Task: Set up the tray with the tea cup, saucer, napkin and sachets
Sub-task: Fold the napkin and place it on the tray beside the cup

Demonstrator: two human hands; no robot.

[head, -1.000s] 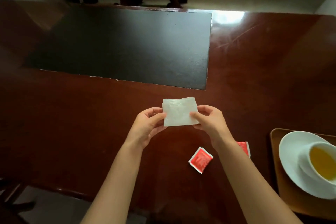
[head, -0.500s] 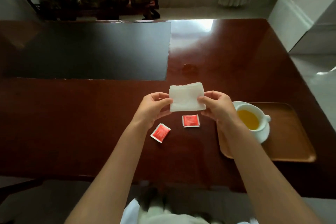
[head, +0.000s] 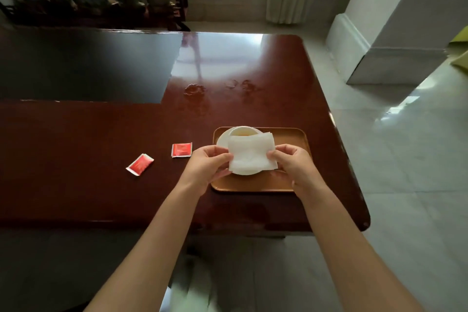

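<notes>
A folded white napkin (head: 250,156) is held by its two side edges between my left hand (head: 206,168) and my right hand (head: 295,164), above the brown tray (head: 291,138). On the tray stands a white tea cup (head: 243,131) with yellow tea on a white saucer (head: 222,140); the napkin hides most of both. Two red sachets lie on the table left of the tray: one sachet (head: 181,150) near the tray, the other sachet (head: 139,164) farther left.
The dark red wooden table (head: 76,159) has a black inlay (head: 83,68) at the back left and wet ring marks (head: 195,90) behind the tray. Its right edge drops to a pale tiled floor (head: 405,159). A white pillar base (head: 379,53) stands at the right.
Both hands have carried the napkin rightward, from over the bare table to above the tray and cup. The view has swung right as well. The sachets lie where they were.
</notes>
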